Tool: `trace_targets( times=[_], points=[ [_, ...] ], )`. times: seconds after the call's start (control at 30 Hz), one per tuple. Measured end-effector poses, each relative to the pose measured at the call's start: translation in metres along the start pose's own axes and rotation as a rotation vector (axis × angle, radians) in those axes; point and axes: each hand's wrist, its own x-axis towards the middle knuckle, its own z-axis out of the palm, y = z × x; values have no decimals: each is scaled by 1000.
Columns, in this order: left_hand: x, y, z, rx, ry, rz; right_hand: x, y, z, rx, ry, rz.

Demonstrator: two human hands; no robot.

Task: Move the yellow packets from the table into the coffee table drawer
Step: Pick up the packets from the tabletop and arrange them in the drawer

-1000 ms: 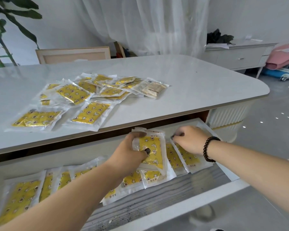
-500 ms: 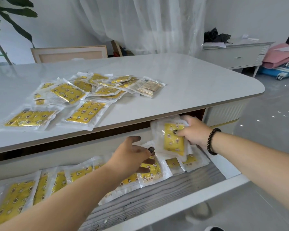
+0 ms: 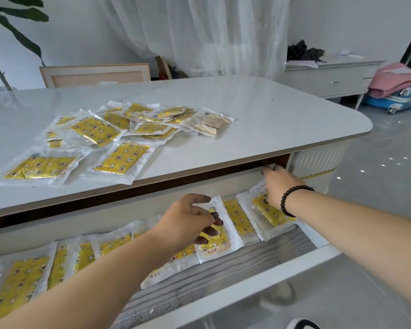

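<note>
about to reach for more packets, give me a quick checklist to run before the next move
1. Drawer open wide enough to load: ok.
2. Left hand free to reach: not ok, its fingers rest on a packet in the row.
3. Right hand free: cannot tell; it is at the drawer's far right corner over the rightmost packet, its fingertips hidden.
4. Packets left on the table: ok, a loose pile is waiting.
5. Row in the drawer tidy: ok, packets overlap in a line along the back.
6. Space for more: ok, the front strip of the drawer floor is bare.
</note>
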Motion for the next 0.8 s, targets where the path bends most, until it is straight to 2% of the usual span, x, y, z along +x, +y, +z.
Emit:
trace_targets(
  times=[0.07, 0.1, 0.23, 0.3, 0.8],
  points=[
    [0, 0, 0, 7, -19, 10, -4, -5, -3, -75, 42, -19],
    [0, 0, 0, 8, -27, 14, -5, -7, -3, -90, 8, -15],
    [0, -1, 0, 20, -61, 24, -8, -7, -1, -25, -342, 48],
    [-1, -2, 1, 30, -83, 27, -10, -7, -4, 16, -391, 58],
    [-2, -1, 2, 80, -95, 31, -1, -3, 8, 63, -328, -6]
  ],
)
